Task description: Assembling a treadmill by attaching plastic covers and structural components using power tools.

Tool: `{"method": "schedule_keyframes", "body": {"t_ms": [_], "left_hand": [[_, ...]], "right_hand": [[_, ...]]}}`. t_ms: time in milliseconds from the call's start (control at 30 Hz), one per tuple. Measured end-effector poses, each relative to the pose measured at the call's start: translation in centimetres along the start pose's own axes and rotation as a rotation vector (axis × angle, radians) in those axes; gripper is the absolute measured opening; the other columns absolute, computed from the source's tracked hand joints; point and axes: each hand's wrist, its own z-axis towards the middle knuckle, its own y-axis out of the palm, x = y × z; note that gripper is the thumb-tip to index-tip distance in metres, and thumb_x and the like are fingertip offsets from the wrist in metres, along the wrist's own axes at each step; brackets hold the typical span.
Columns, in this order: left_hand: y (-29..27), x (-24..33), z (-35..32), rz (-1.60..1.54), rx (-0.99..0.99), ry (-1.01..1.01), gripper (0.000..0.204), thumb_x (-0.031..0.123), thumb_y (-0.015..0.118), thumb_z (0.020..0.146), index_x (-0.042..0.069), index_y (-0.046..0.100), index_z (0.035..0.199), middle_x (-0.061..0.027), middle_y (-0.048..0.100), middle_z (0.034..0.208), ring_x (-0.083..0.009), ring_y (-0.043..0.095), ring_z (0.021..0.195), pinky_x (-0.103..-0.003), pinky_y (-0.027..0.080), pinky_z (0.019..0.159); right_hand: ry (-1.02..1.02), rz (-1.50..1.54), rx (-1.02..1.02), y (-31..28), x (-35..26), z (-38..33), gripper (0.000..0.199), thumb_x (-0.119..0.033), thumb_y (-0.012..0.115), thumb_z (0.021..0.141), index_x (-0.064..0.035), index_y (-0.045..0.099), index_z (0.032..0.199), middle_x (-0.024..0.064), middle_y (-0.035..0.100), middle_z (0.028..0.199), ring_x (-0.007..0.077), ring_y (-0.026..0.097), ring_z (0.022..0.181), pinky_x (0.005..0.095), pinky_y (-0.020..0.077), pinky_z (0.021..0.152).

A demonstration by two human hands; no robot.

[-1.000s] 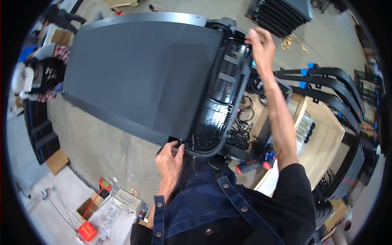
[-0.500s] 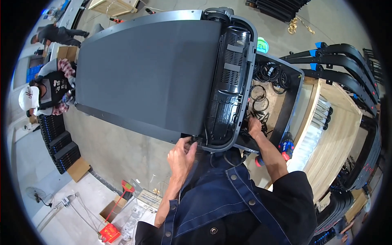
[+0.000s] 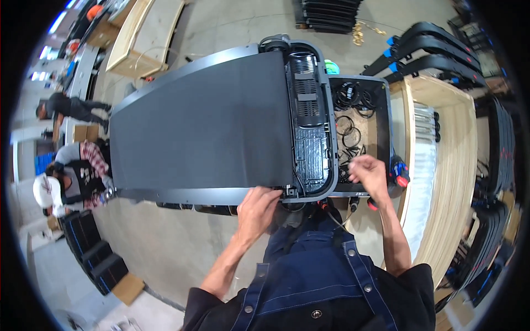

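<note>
Left hand grips the near edge of the grey-belted black treadmill deck; right hand, fingers loosely curled and empty, hovers over the black cable-filled tray.

Navy denim apron with rivets, black rolled sleeves

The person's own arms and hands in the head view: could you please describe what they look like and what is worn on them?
Both hands, left hand and right hand, are bare, with no gloves. The forearms are bare too; black sleeves are pushed up near the elbows. A dark blue denim apron with metal rivets and light stitching covers the chest. No watch or rings can be made out.
</note>
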Motion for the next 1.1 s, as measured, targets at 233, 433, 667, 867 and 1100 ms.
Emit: {"method": "schedule_keyframes", "body": {"t_ms": [233,433,667,867,1100], "left_hand": [[0.4,-1.8,8.3,0.403,-0.384,0.892,0.019,0.008,0.065,0.078,0.007,0.071,0.096,-0.0054,0.06,0.115,-0.0231,0.052,0.117,-0.04,0.042,0.098],[3.0,-2.8,12.7,0.401,-0.807,1.197,0.012,0.015,0.071,0.071,0.009,0.065,0.08,-0.0033,0.057,0.089,-0.0231,0.057,0.093,-0.035,0.046,0.084],[4.4,-1.0,16.0,0.428,-1.361,1.017,0.029,0.02,0.073,0.07,0.012,0.069,0.097,-0.0058,0.07,0.092,-0.0284,0.066,0.097,-0.042,0.046,0.087],[4.8,-0.3,16.7,0.435,-1.53,0.878,0.03,0.029,0.071,0.08,0.017,0.073,0.107,-0.0064,0.072,0.093,-0.0287,0.065,0.098,-0.04,0.04,0.093],[5.8,0.1,16.2,0.602,-1.529,0.828,0.028,0.039,0.064,0.088,0.016,0.073,0.101,-0.0065,0.07,0.097,-0.0283,0.062,0.104,-0.044,0.041,0.092]], "right_hand": [[-0.459,-0.958,-0.322,8.0,-3.6,-5.3,0.008,-0.007,0.063,0.087,0.0005,0.062,0.088,0.0178,0.062,0.091,0.0399,0.064,0.085,0.0499,0.0514,0.07],[-0.454,-0.937,-0.391,8.3,-2.0,-4.5,0.01,-0.009,0.064,0.086,0.0009,0.062,0.087,0.0183,0.061,0.092,0.0398,0.064,0.085,0.0505,0.0513,0.072],[-0.46,-0.872,-0.372,9.5,-1.1,-4.5,0.009,-0.011,0.065,0.085,-0.0013,0.064,0.085,0.0166,0.063,0.09,0.0403,0.064,0.085,0.0506,0.0504,0.071],[-0.469,-0.787,-0.296,10.1,-0.7,-4.6,0.006,-0.005,0.064,0.08,-0.0011,0.066,0.084,0.0173,0.064,0.088,0.041,0.065,0.084,0.0506,0.0511,0.071],[-0.424,-0.764,-0.152,10.6,0.6,-7.2,0.016,-0.009,0.063,0.087,-0.0032,0.068,0.102,0.0166,0.065,0.098,0.0388,0.067,0.086,0.0487,0.0548,0.072]]}}
